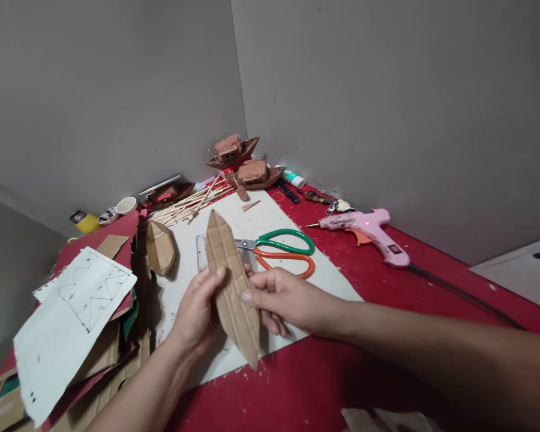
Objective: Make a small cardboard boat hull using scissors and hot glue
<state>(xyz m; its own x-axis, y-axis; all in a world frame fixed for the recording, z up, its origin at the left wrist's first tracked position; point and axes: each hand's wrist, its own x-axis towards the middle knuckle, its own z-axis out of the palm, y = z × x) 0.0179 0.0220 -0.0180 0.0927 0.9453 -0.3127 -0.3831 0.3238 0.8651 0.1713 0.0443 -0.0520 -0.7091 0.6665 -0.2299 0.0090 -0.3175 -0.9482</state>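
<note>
A long cardboard piece [232, 282], pointed at both ends and creased lengthwise, is held up between both hands. My left hand [201, 300] grips its left edge, with the thumb on the face. From the right, my right hand [279, 298] pinches the other edge, thumb in front and fingers partly hidden behind. Just beyond the right hand lie scissors [284, 245] with one green and one orange handle. Their blades pass behind the cardboard, beside a clear ruler [201, 252]. To the left, a small cardboard boat hull [161, 247] rests on the white sheet [342, 287].
A pink glue gun [375, 234] lies on the red table at right, its cord trailing off. Finished model boats [254, 173] and thin wooden sticks [193, 203] are at the back. Stacked cardboard with a drawn paper sheet [72, 324] fills the left, near white cups [126, 206].
</note>
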